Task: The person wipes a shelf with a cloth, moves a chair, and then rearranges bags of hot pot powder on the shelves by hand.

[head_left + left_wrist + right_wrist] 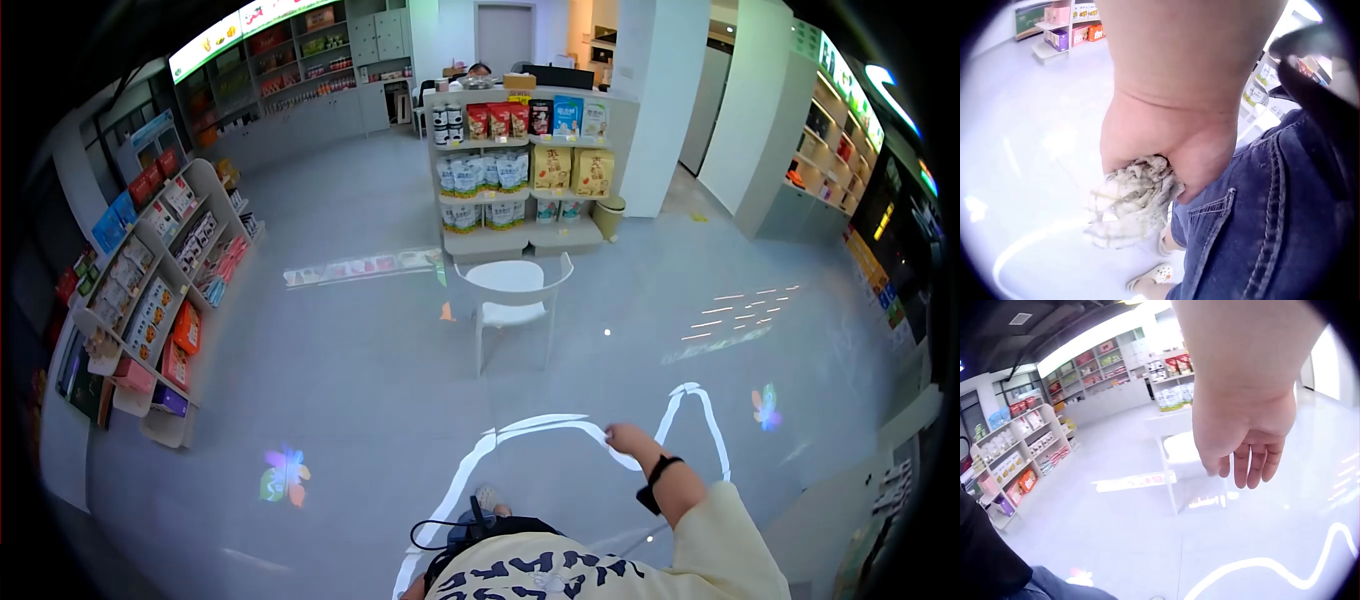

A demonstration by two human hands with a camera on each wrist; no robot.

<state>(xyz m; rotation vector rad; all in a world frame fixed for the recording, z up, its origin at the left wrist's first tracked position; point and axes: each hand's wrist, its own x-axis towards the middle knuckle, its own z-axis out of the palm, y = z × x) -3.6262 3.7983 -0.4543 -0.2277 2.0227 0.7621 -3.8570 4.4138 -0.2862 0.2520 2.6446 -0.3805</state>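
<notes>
In the left wrist view the left hand grips a crumpled, pale checked cloth, which bunches out below the fingers beside the person's jeans. The head view does not clearly show that hand. My right hand hangs with its fingers pointing down and loosely bent, holding nothing; in the head view the right hand is stretched out forward over the floor, a dark band on its wrist. Beyond it stands a white chair, with its curved back and seat visible, not touched by the hand.
A display shelf with bagged goods stands behind the chair. Another stocked shelf is at the left. White pillars rise at the back right. Curved white light lines and coloured flower patterns lie on the floor. A bin stands beside the central shelf.
</notes>
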